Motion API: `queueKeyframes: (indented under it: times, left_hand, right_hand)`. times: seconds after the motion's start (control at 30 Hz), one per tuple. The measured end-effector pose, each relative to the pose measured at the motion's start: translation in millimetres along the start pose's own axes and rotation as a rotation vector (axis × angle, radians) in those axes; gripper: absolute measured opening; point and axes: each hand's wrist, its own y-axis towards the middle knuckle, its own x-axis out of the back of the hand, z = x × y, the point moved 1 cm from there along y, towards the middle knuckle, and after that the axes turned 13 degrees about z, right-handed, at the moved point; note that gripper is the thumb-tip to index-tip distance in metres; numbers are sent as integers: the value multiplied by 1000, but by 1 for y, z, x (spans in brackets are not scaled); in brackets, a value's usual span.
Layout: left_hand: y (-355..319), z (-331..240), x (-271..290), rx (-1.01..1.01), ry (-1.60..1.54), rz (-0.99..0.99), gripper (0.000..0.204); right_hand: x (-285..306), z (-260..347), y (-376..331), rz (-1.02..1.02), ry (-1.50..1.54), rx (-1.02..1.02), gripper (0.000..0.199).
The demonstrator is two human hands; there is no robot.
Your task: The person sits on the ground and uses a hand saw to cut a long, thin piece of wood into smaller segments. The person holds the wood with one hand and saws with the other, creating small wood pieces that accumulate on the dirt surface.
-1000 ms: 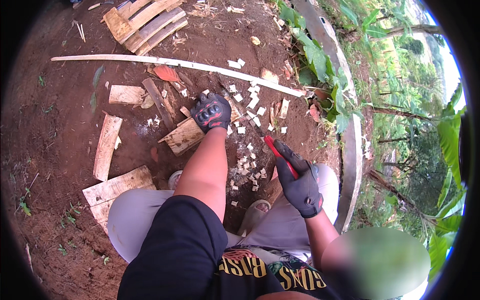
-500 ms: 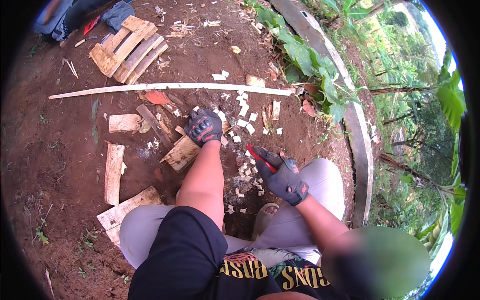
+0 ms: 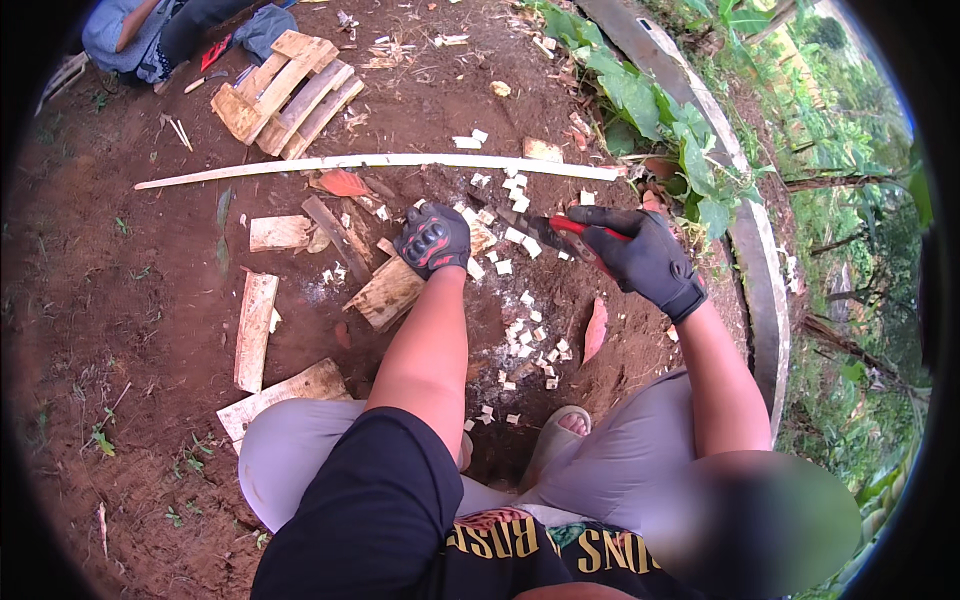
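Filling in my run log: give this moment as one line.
left hand on wood block | right hand holds red-handled blade | wood chips on soil

no packages, labels, signs or screens show on the bare earth among the wood scraps.

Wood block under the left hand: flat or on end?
Flat. The wood block lies broad face up on the soil; the left hand presses its far end.

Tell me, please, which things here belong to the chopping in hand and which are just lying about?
In use:
left hand pressing on the wooden block
right hand gripping the red-handled blade
small white wood chips

Lying about:
long pale stick
stacked planks
flat board
leafy plants
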Motion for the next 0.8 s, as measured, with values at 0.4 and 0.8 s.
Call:
queueKeyframes:
  times: [0.4, 0.8]
  left_hand:
    - [-1, -7, -12, -46, 75, -344, 38]
    - [-4, -13, -8, -126, -24, -228, 41]
  right_hand:
    - [-18, -52, -11, -116, -64, 156, 48]
    - [-18, -70, -2, -202, -48, 183, 45]
